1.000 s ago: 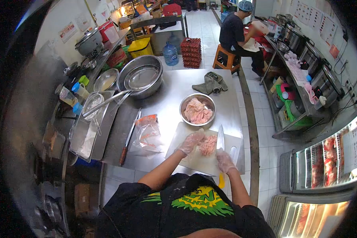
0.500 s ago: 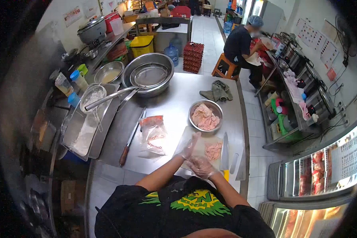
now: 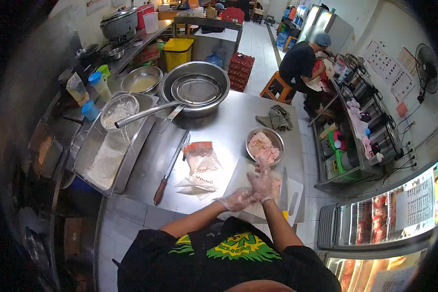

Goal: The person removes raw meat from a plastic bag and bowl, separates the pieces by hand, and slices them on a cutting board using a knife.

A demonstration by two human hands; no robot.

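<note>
Both my hands wear clear plastic gloves and meet above the white cutting board [image 3: 239, 177]. My left hand [image 3: 236, 199] is closed at the cuff of the right glove. My right hand [image 3: 261, 181] is held up with its fingers stretched out. Partly hidden behind it lie pale pink strips of raw meat [image 3: 276, 188]. A knife [image 3: 283, 191] with a yellow handle rests on the board at their right. Just beyond the board, a steel bowl [image 3: 281, 142] holds raw meat [image 3: 263, 146], which looks like chicken.
Left of the board lie a plastic bag [image 3: 203, 165] and a sharpening steel [image 3: 171, 165] with a wooden handle. A flour tray [image 3: 107, 160], strainers and a large steel basin [image 3: 221, 78] stand further left. A grey cloth [image 3: 276, 118] sits at the back. A co-worker [image 3: 299, 63] sits beyond.
My right hand has moved from the left wrist and now stands raised, fingers extended. My left hand, stretched out before, has moved down to the right glove's cuff. The view has shifted slightly.
</note>
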